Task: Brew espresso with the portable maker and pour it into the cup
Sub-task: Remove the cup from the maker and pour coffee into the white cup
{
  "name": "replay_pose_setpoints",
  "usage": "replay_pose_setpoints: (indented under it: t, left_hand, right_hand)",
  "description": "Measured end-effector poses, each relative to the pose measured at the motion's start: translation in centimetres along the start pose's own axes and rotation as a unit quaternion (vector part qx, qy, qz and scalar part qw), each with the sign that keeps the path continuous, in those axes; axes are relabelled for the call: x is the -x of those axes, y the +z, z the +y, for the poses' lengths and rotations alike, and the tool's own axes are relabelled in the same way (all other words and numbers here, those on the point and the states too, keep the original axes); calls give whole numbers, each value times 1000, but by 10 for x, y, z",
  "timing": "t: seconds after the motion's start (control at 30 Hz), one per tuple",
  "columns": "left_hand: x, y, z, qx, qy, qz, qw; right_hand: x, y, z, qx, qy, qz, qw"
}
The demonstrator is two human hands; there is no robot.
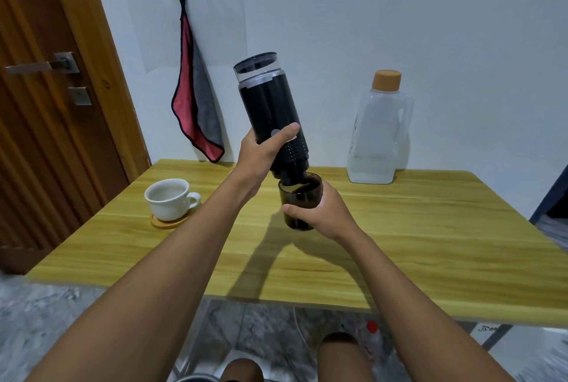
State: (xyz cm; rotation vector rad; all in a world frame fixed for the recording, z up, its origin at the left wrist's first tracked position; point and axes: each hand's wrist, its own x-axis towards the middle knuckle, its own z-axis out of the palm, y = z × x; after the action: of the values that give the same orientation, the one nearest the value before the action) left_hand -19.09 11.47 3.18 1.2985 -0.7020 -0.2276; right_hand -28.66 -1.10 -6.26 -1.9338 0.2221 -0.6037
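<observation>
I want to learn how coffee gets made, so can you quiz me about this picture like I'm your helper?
1. True or false: the white cup stands on a round wooden coaster.
2. Which hand grips the black espresso maker? A) left B) right C) neither
3. Fill in: the right hand holds the ____ under the maker's lower end.

Key
1: true.
2: A, the left hand.
3: dark cup.
</observation>
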Motion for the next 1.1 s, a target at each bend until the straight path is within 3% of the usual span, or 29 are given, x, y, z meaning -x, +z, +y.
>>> replay_pose_setpoints:
  t: [0.77, 0.9, 1.1]
  left_hand:
    - [-5, -13, -8, 50, -1, 36, 998]
    - [-9, -24, -19, 17, 5, 73, 997]
    - [-13, -40, -54, -55, -13, 58, 997]
  right_hand:
    - [2, -4, 7, -11, 9, 23, 1000]
    - [3, -13, 13, -3, 19, 33, 999]
    - [-3, -24, 20, 14, 24, 46, 999]
